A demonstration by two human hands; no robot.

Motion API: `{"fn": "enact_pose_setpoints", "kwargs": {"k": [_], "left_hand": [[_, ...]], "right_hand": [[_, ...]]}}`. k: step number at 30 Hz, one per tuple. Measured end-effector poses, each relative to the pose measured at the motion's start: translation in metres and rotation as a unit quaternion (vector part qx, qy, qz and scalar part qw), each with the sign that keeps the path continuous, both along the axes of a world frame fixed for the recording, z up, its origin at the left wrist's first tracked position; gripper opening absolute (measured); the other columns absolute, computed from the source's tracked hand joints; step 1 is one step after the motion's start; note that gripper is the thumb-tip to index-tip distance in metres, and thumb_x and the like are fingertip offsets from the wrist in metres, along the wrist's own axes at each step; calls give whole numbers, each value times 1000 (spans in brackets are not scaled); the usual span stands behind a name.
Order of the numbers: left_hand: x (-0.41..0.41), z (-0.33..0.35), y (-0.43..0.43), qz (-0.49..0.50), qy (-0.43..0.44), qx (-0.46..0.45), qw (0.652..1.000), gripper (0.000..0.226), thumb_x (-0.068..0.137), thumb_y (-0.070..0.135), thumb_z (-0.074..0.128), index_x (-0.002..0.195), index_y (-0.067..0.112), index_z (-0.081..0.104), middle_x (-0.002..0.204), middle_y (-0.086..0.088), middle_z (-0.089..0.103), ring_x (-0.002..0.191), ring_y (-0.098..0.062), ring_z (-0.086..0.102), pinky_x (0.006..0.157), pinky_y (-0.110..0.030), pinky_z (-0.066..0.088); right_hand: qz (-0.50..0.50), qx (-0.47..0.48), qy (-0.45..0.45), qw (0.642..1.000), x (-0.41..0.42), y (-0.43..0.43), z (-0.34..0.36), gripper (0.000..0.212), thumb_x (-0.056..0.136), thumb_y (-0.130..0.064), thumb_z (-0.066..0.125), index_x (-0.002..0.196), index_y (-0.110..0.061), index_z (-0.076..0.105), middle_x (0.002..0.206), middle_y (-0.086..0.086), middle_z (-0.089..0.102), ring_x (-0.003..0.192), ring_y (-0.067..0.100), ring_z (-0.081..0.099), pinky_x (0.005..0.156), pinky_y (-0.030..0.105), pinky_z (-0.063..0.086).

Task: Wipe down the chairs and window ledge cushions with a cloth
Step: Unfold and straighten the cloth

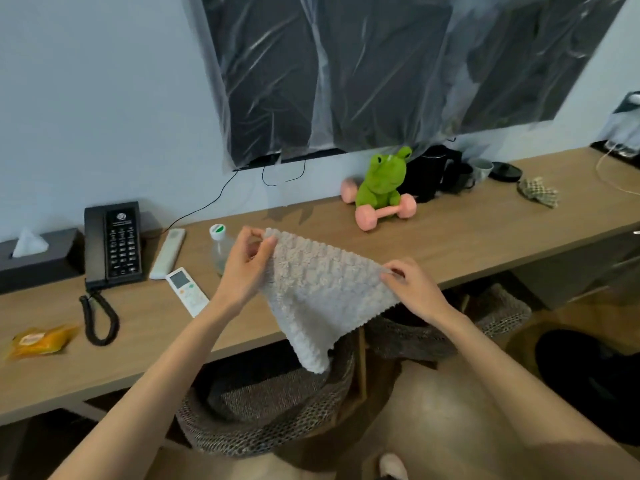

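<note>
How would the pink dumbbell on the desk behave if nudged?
The pink dumbbell probably feels heavy for its size and rigid. Its rounded ends suggest it might roll along the desk, though the green frog plush sitting against it may block that.

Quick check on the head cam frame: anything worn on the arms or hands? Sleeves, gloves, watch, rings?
Nothing visible. Both forearms are bare up to the frame edge, with no sleeves in view. The left hand and right hand have no gloves, and no watch, bracelet or ring shows on either wrist or on the fingers. No markings or cables.
</note>
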State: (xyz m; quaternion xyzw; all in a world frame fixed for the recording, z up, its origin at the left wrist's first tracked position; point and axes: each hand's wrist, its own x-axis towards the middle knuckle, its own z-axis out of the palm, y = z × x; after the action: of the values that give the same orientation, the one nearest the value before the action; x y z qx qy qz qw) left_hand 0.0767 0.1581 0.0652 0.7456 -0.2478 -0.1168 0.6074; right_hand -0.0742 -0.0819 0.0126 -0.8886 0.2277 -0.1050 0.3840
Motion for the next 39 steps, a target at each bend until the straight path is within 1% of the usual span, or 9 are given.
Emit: {"fn": "enact_pose_setpoints", "kwargs": {"k": [4,10,14,18,22,26,28,35,39], "left_hand": [[0,-24,-43,60,23,25,998,16,98,26,48,85,19,41,57,-2,47,48,-13,36,49,-27,29],[-5,-45,-84,103,69,77,989,20,99,27,46,96,8,40,69,-20,53,57,-21,44,49,-29,35],[6,-63,-104,109,21,161,981,18,99,25,46,90,10,40,72,-17,60,56,-20,54,45,-25,43],[30,-88,-121,109,-6,244,964,18,99,26,46,94,9,42,82,-3,61,68,-20,61,51,-28,49],[65,-109,-141,135,-39,281,949,16,98,25,51,91,10,47,84,1,54,81,-21,53,62,-33,38],[101,-126,-159,144,36,235,961,13,98,21,51,95,8,48,89,0,60,59,-18,64,49,-29,50],[116,-135,-167,149,96,193,965,10,98,17,50,93,9,47,83,-7,65,54,-17,67,54,-33,57],[149,-159,-181,184,181,131,957,21,98,14,49,79,17,41,83,-8,63,83,-30,68,81,-46,56],[139,-163,-171,161,181,120,963,20,97,15,51,79,17,43,85,-6,61,93,-30,65,87,-46,53]], "right_hand": [[59,12,-11,998,2,-72,7,15,97,-30,53,96,-18,61,89,-6,63,88,15,60,77,37,46],[130,56,-11,990,24,-146,25,8,88,-37,66,85,-30,69,82,-17,69,80,-1,61,68,13,42],[135,19,35,990,46,-175,13,16,87,-40,66,86,-25,73,85,-15,70,86,3,63,73,26,46],[123,-44,77,988,77,-185,-10,16,95,-29,58,95,-19,71,91,-13,63,88,4,55,60,17,35],[88,-58,68,992,112,-190,-31,19,95,-15,56,92,-3,71,92,6,69,87,20,60,64,25,34],[50,-80,109,990,146,-199,-49,21,96,-16,53,88,-5,69,91,12,69,86,27,62,77,39,47],[35,-105,120,986,161,-202,-56,21,96,-18,52,89,-7,68,92,12,69,86,29,62,76,42,49],[12,-80,107,991,196,-206,-70,22,96,-13,50,103,-5,69,103,17,70,98,33,63,83,45,49],[19,-35,92,995,184,-204,-73,18,93,-8,54,102,-5,69,104,11,70,99,24,64,86,34,49]]}}
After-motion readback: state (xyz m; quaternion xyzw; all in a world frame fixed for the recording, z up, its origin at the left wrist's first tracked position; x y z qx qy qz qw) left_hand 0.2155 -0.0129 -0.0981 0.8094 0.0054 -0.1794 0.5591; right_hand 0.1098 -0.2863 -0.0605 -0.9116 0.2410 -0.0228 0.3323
